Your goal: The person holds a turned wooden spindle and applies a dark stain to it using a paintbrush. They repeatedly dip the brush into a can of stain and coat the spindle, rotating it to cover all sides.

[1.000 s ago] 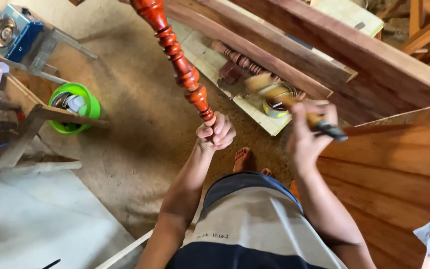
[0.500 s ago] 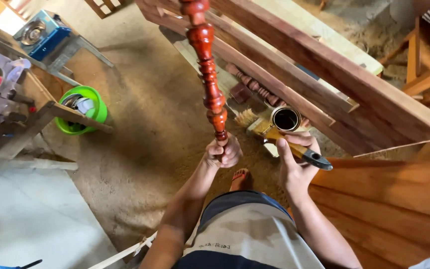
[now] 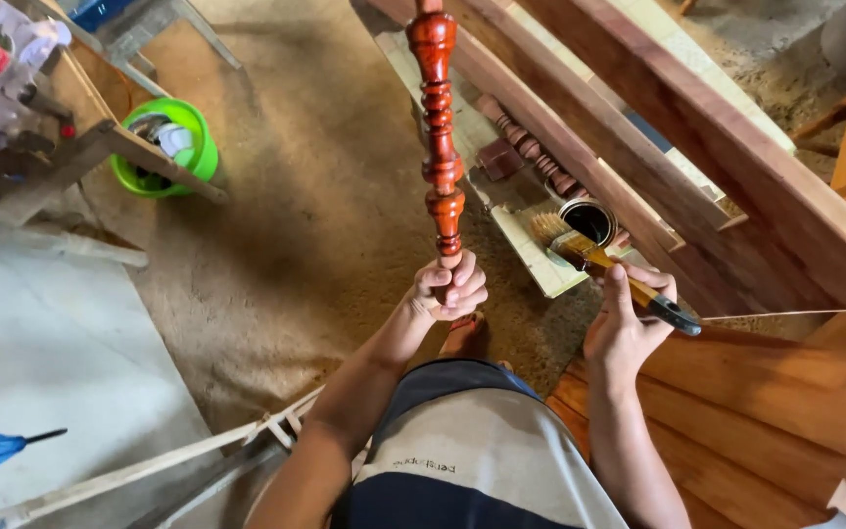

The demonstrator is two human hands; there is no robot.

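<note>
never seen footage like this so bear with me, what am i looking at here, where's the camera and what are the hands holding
There is no machine here. The single picture comes from a camera worn on a person's head, looking down past their shirt at their own two bare hands and the sandy floor below.

The left hand grips the bottom end of a glossy red-brown turned wooden spindle, held upright so it rises toward the camera. The right hand holds a paintbrush by its handle, with the bristles close to an open tin that sits on a pale board on the floor.

Beside the tin lies another, duller spindle. Long wooden planks run along the right. At the upper left a green bucket stands under a rough wooden bench, and a bare foot shows just below the left hand.
</note>
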